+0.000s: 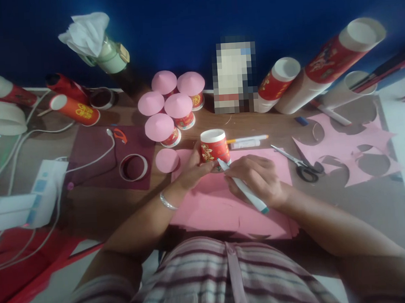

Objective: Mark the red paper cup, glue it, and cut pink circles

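My left hand [193, 170] is clamped around the red paper cup [214, 148], thumb across its lower front and the other fingers mostly hidden behind it. The cup is in front of me, its white rim facing up and gold patterning on its side; I cannot tell whether its base rests on anything. My right hand [259, 177] has its fingers closed together on a white pen-like tool [248, 194], which slants with its teal end toward me and its tip at the cup's lower edge. Whether the tip actually touches, I cannot tell.

Pink paper sheets [206, 206] lie beneath both my hands, and a small pink disc [168, 161] sits near my left one. Beyond it, five red cylinders stand close together, each under a pink cone [178, 105]. Just past the cup, an orange pen [253, 138] lies alongside a white tube [246, 144]. To my right are open scissors [297, 162] with dark handles, next to a pink sheet with round cutouts [335, 139]. Farther back, upright red-and-white tubes [330, 57] lean in view near the blue wall [181, 25]. On my left, a pale ring [146, 166] lies on a purple mat [97, 167], and a silvery bracelet [167, 201] circles my wrist.
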